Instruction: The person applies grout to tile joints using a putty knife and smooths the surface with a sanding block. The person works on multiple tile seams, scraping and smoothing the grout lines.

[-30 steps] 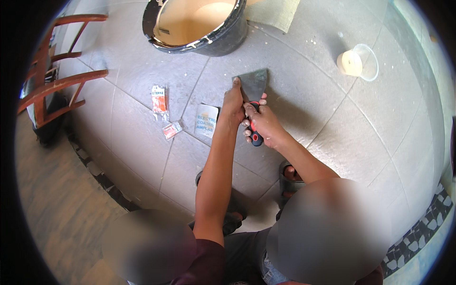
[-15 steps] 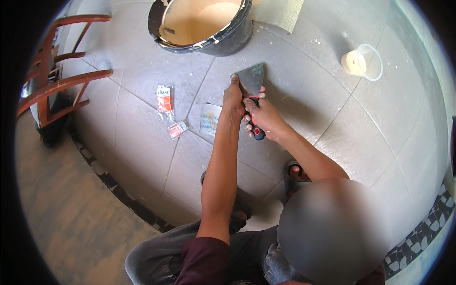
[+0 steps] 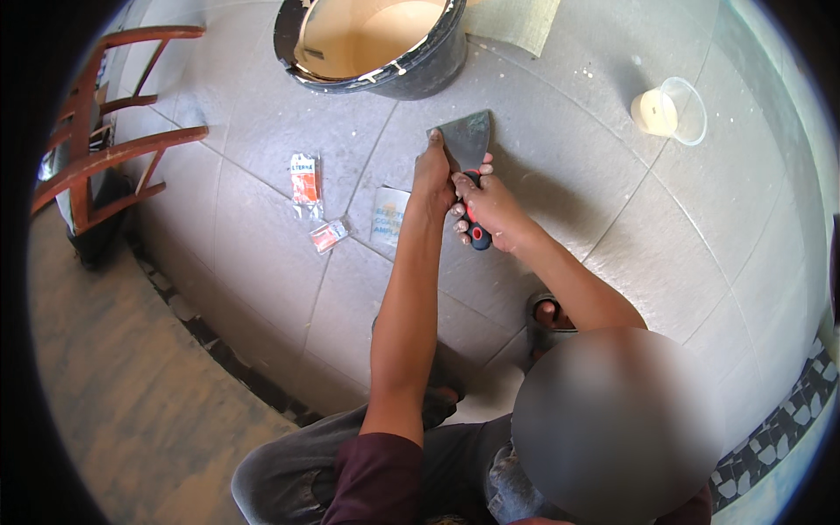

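Observation:
A putty knife (image 3: 469, 142) with a broad grey metal blade and a black-and-red handle is held up in front of me, blade pointing away. My right hand (image 3: 492, 208) is wrapped round its handle; whitish smears show on the fingers. My left hand (image 3: 433, 171) grips the left edge of the blade, thumb along it, with its other fingers hidden behind the metal. Beyond the knife stands a black bucket (image 3: 420, 77) containing cream-coloured paint or a similar liquid.
Left of my hands, an orange-and-white packet (image 3: 304, 182), a smaller packet (image 3: 329, 235) and a printed sheet (image 3: 388, 216) lie on grey tiles. A clear cup (image 3: 674, 112) with cream contents is at right. A reddish wooden stool (image 3: 131, 150) lies far left; a pale mesh sheet (image 3: 516, 24) is behind.
Both hands and the putty knife have shifted very slightly away and to the right. The grip stays the same.

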### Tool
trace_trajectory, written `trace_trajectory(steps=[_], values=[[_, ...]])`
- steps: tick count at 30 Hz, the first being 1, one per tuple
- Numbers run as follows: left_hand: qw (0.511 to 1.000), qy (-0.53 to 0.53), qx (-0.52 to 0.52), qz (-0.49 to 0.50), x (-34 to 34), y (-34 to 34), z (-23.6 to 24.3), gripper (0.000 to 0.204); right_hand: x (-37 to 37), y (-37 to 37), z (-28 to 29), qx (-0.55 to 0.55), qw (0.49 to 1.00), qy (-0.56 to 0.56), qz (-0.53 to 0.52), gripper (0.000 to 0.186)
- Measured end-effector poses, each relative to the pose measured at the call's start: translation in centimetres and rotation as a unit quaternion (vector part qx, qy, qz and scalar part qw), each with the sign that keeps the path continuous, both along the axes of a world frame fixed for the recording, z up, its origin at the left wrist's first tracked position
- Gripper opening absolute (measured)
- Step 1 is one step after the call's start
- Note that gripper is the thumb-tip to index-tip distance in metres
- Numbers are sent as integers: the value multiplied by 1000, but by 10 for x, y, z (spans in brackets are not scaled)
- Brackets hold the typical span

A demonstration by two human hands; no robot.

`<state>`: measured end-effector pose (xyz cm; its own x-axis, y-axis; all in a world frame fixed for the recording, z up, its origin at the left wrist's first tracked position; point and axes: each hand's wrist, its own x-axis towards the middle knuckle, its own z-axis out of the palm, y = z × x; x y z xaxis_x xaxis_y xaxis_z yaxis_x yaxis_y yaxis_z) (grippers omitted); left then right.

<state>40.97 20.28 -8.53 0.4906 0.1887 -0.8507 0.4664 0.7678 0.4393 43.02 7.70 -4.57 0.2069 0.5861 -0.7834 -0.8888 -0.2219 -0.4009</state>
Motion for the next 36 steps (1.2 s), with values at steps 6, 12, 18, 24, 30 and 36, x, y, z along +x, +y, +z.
trace_trajectory(steps=[6, 12, 18, 24, 30, 36], values=[[1000, -4, 10, -6, -1, -3, 0, 65, -5, 0, 8, -4, 1000, -23, -1, 25], [1000, -5, 0, 14, -1, -2, -5, 64, -5, -2, 7, -5, 1000, 8, -1, 24], [1000, -3, -12, 15, 3, 2, -5, 62, -3, -1, 0, -5, 1000, -16, -13, 25], [1000, -5, -13, 11, -1, -2, -2, 64, -4, -3, 2, -8, 1000, -28, 5, 26], [1000, -3, 10, 22, 2, -3, -3, 64, -5, -1, 5, -19, 1000, -22, 6, 25], [999, -5, 20, 39, -5, -1, -10, 63, -1, 2, 6, -13, 1000, -12, 17, 23]])
